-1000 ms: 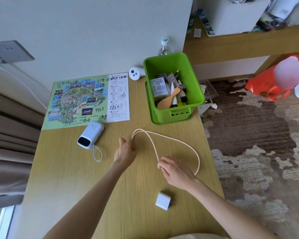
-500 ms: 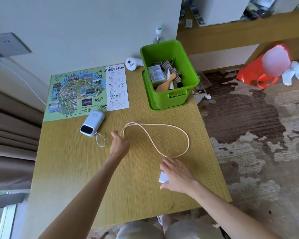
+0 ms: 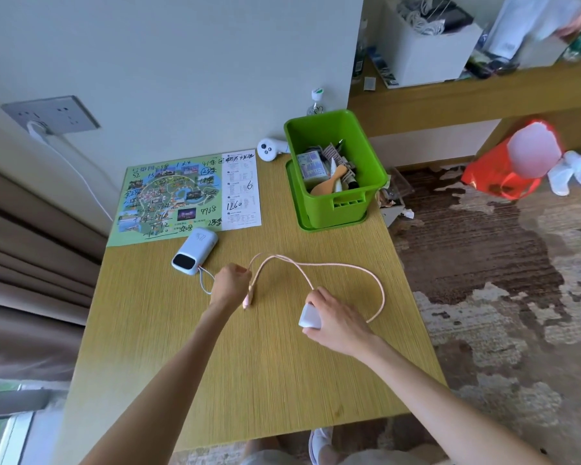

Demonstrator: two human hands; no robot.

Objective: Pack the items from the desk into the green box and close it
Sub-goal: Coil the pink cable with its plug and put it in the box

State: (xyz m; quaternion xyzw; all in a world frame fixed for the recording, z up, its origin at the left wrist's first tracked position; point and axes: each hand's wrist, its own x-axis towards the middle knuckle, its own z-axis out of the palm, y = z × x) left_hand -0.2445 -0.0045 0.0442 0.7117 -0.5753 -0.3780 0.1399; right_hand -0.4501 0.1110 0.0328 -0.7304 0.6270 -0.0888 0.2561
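Right fingers [image 3: 317,293] have wrapped around the white charger [image 3: 307,316], while left fingers [image 3: 241,270] pinch the pink cable [image 3: 344,267] nearby.

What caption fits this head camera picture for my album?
Left hand pinches a pink cable; right hand holds a white charger near the open green box.

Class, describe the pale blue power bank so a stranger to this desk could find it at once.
On the wooden desk, find the colourful map at its far left. The power bank sits at the map's near edge, just beyond the left hand. Alone among the items, it is a pale blue rounded block with a dark screen and a thin loop strap.
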